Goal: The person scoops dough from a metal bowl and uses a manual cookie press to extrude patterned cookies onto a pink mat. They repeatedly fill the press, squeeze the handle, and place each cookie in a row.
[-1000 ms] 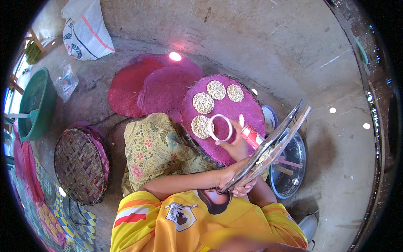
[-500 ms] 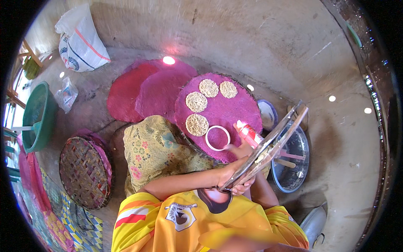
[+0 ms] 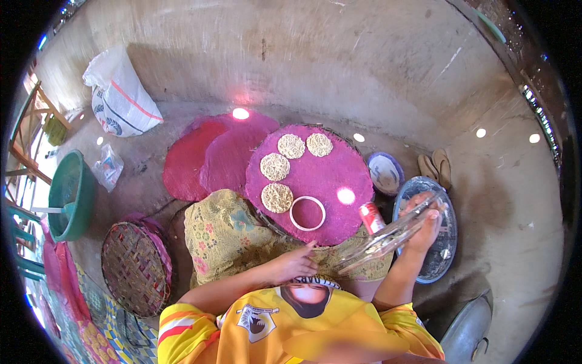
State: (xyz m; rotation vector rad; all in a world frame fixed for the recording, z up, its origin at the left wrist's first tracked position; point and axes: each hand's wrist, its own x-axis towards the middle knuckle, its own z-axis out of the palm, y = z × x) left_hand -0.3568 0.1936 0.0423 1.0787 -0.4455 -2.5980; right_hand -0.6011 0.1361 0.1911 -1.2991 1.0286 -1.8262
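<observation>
My right hand (image 3: 426, 229) grips the far end of a pair of long, narrow wooden slats (image 3: 388, 238), held slanting over my lap. A red and white can (image 3: 371, 217) shows beside the slats; whether it is fixed to them, I cannot tell. My left hand (image 3: 295, 264) is apart from the slats' near end, fingers stretched out, holding nothing. In front lies a round tray covered with pink cloth (image 3: 327, 176). It bears a white ring (image 3: 307, 213) and several pale, lacy noodle-like discs (image 3: 277, 198) along its left and far sides.
A basin (image 3: 447, 242) with pale smears and a smaller bowl (image 3: 385, 172) sit at right, near sandals (image 3: 436, 168). Pink and red round cloths (image 3: 200, 161) lie at left. Farther left are a woven tray (image 3: 136, 270), green basin (image 3: 76, 209) and white sack (image 3: 124, 97).
My left hand has let go of the slats' near end and drawn left. My right hand has moved from beside the can to the slats' far end. The slats now tilt lower.
</observation>
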